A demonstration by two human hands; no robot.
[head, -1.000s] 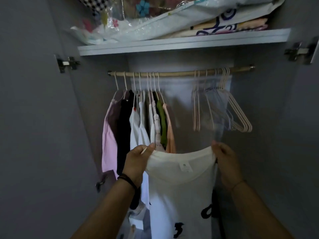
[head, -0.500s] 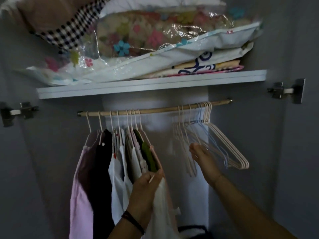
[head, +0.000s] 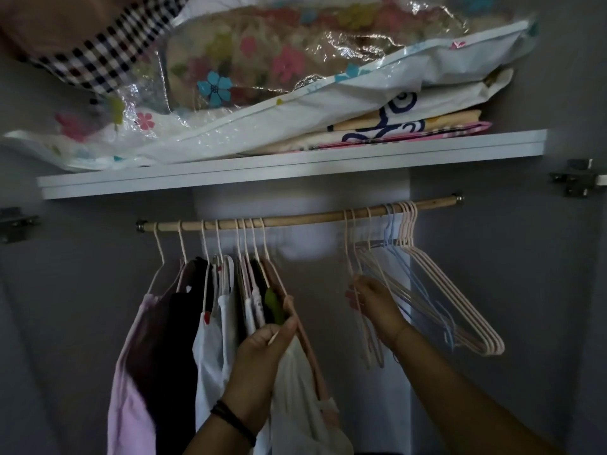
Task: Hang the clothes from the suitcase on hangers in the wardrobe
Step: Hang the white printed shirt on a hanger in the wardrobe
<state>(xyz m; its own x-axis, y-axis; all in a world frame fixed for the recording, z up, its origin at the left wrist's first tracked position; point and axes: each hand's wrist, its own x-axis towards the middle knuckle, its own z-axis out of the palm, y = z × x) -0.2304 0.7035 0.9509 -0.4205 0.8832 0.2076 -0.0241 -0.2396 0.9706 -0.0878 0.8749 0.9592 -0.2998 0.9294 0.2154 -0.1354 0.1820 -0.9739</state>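
Leftmost, soft clothes (head: pixel 157 339) in pink, black and white hang bunched from a round wooden rod (head: pixel 295 221). Just beside them the left hand (head: pixel 262 353), a dark band at its wrist, grips a limp white shirt (head: pixel 295 392) gathered in its curled fingers; the shirt's lower part runs out of view. Further right, the right hand (head: pixel 374 305) curls its fingers round a slim pale pink hanger (head: pixel 370 353) on the rod, the fingertips blurred. Empty pink and blue hangers (head: pixel 460 310) fan out beyond. Above, crinkled clear plastic bags (head: pixel 295 60) of flowered bedding crowd a white shelf (head: pixel 295 167).
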